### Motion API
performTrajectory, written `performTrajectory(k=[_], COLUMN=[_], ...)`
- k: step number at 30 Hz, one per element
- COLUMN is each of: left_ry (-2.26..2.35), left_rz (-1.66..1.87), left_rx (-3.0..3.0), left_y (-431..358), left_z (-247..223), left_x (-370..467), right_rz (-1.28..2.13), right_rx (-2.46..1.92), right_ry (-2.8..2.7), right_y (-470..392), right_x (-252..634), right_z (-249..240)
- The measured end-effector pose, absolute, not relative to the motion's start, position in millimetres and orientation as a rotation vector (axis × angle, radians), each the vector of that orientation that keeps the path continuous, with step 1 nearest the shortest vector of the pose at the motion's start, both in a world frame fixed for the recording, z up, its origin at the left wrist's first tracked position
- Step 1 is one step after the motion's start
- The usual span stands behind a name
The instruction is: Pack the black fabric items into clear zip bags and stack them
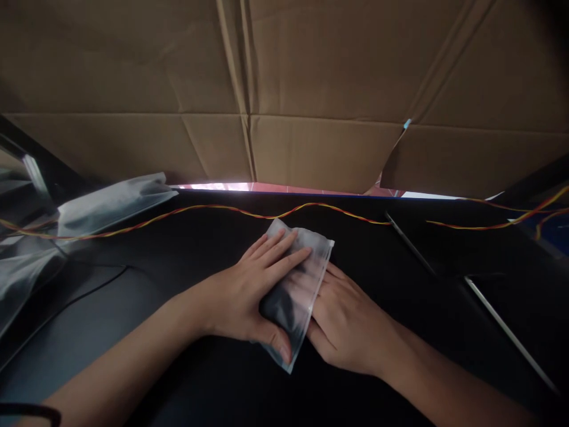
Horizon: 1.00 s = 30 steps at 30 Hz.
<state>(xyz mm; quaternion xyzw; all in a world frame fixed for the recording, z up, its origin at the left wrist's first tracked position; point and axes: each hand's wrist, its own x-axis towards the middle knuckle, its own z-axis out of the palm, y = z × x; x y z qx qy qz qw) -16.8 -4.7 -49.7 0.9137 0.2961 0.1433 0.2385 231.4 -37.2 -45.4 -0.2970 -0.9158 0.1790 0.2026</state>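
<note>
A frosted, translucent zip bag (297, 296) lies slanted on the black tabletop, its zip edge toward the right. My left hand (253, 290) rests on top of it, fingers spread across the film and thumb near the lower corner. At the zip side is my right hand (344, 314). Its fingers reach in under the upper film and show through it as pale, stretched-out shapes. The right thumb is partly hidden by the bag's edge. I cannot make out any separate item inside the bag.
Another frosted bag (115, 204) lies at the back left, with more film (22, 284) nearer. A twisted red-yellow wire (213, 207) crosses behind my hands. Thin metallic edges (511, 332) lie on the right. Brown cardboard (311, 77) walls the back; a black cable (89, 290) curves left.
</note>
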Motion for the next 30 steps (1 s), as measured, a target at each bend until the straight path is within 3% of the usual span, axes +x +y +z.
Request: performTrajectory(k=[5,13,20,30], left_ry=[0.969,0.861,0.686,0.889], left_rz=[0.495,0.279,0.229,0.396], left_rx=[2.407,2.461,2.557,2.498], left_y=[-22,-11,-11,-32], left_z=[-52,-25,-31,-38], left_x=[5,-26,-13,10], right_rz=[0.47,0.598,0.722,0.906], right_rx=[-0.936,-0.688,-0.319,-0.758], right_ry=[-2.426,-2.459,-2.528,-2.281], right_y=[-41,-24,-25,-39], right_x=[222,233,228,211], right_z=[-48,-47,-50,-45])
